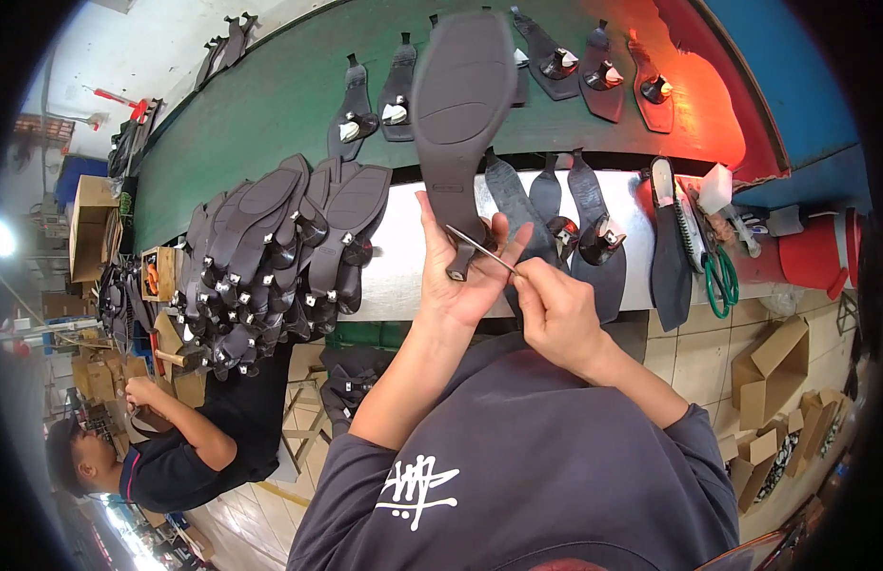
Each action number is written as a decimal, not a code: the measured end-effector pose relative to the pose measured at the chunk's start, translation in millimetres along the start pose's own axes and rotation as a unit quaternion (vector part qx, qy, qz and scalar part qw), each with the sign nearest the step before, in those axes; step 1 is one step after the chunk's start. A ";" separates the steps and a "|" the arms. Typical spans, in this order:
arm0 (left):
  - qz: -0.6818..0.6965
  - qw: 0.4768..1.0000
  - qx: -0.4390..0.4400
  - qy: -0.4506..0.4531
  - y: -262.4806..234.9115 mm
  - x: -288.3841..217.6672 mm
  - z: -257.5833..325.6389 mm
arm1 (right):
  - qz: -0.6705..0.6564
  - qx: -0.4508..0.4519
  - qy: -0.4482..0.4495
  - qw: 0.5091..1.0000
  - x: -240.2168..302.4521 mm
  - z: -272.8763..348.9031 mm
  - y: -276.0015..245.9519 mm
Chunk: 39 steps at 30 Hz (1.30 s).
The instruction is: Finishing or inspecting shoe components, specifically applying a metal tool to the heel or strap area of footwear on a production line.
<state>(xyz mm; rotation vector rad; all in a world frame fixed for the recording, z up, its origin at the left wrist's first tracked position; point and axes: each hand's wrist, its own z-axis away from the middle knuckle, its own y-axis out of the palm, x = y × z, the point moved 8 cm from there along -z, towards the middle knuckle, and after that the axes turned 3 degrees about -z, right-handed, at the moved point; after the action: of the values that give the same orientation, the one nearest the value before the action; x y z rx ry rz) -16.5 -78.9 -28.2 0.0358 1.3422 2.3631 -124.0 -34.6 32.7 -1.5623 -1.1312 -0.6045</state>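
Observation:
My left hand (451, 290), palm up and fingers curled around the heel end, holds a black heeled shoe sole (463, 86). The broad toe part of that sole points away from me, over the green belt. Pinched in my right hand (560, 319) is a thin metal rod-like tool (481, 249). It lies across the heel end of the sole; its exact kind cannot be made out. Just beyond my right hand, a few dark sole pieces (594, 195) with shiny heels lie on the metal ledge (403, 205).
A big heap of black heeled soles (270, 205) sits left of my arms. More sole pieces line the green belt (241, 124), under red light at right. Green-handled scissors (722, 285) and a red container (817, 252) are at right. A co-worker (175, 447) works at lower left.

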 end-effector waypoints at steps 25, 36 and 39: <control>-0.363 0.871 -0.023 0.331 7.6 -24.0 16.9 | -0.295 -0.085 0.165 0.937 -44.7 -22.5 -8.6; -0.501 0.786 0.073 0.356 20.4 -55.1 39.5 | -0.269 -0.003 0.206 0.941 -30.2 -30.1 2.4; -0.489 0.810 0.043 0.319 15.2 -97.1 50.7 | -0.252 0.000 0.153 0.955 -17.8 -32.8 -0.5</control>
<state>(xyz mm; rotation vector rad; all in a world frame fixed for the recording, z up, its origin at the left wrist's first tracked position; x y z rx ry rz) 78.2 -80.3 29.1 -1.2178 1.2489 1.4197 -126.4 -71.6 28.2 -1.1214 -1.2899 -1.1430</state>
